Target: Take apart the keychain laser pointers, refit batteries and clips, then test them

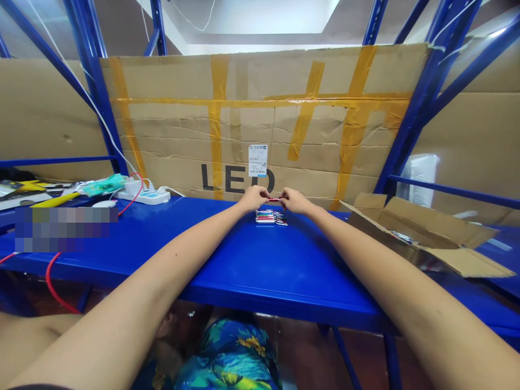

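Both arms reach forward over the blue table. My left hand pinches one end of a red pen, and my right hand pinches its other end. The pen is held level, just beyond a small stack of pens. Pens in that stack lie side by side, in silver, red, green and dark colours. Fingertips cover both ends of the held pen.
At the right stands an open cardboard box with some pens inside. A white power strip with plugs and cables lies at the left, near a green packet. Behind the table rises a large taped cardboard sheet between blue posts.
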The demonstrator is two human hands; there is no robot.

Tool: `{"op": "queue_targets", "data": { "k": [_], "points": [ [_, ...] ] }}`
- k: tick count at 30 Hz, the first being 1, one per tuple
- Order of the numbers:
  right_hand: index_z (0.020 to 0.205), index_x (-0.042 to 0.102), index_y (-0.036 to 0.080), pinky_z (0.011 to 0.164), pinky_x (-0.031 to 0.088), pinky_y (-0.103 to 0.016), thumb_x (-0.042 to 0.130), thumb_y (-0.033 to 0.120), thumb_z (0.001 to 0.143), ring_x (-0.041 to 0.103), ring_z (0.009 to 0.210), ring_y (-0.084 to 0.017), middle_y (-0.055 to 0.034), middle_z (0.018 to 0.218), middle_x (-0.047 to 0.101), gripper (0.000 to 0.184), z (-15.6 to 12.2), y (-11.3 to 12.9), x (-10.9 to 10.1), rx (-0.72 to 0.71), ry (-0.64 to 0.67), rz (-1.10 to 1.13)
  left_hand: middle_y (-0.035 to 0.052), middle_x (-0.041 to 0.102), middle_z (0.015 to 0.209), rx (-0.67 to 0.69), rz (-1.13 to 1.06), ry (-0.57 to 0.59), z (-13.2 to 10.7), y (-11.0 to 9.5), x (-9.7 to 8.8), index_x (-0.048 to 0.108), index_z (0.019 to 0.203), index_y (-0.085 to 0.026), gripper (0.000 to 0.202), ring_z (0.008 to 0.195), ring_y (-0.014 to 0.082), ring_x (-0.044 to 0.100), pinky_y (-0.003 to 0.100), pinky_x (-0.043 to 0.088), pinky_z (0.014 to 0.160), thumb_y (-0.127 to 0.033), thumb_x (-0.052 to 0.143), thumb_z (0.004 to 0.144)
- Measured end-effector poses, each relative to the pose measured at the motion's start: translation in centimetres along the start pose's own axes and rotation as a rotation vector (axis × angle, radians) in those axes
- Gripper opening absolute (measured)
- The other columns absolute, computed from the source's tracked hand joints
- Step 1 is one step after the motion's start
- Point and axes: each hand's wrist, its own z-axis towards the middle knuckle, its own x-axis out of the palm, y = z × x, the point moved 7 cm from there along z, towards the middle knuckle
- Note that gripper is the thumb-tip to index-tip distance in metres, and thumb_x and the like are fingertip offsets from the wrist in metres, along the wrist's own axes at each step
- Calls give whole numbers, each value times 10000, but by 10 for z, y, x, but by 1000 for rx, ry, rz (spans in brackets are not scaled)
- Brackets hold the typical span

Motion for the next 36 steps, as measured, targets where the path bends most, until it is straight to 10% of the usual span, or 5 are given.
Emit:
{"op": "queue_targets", "data": {
  "k": [12, 36],
  "points": [
    [993, 685, 134, 809, 404, -228, 500, 99, 844, 603, 961, -174, -105, 1051, 704, 240, 22, 2, 29, -112, 17, -131, 58, 686, 706, -192, 5, 12, 5, 44, 17, 677, 626, -148, 119, 704, 185, 614, 318, 495, 778, -39, 704, 585],
    [1100, 697, 139, 802, 434, -213, 504, 148, 851, 639, 962, -175, -94, 1100, 716, 315, 8, 2, 30, -89, 123, -113, 47, 747, 884, -181, 79, 180, -1, 48, 24, 761, 778, -176, 183, 850, 183, 655, 256, 492, 819, -112, 612, 692]
  ]
}}
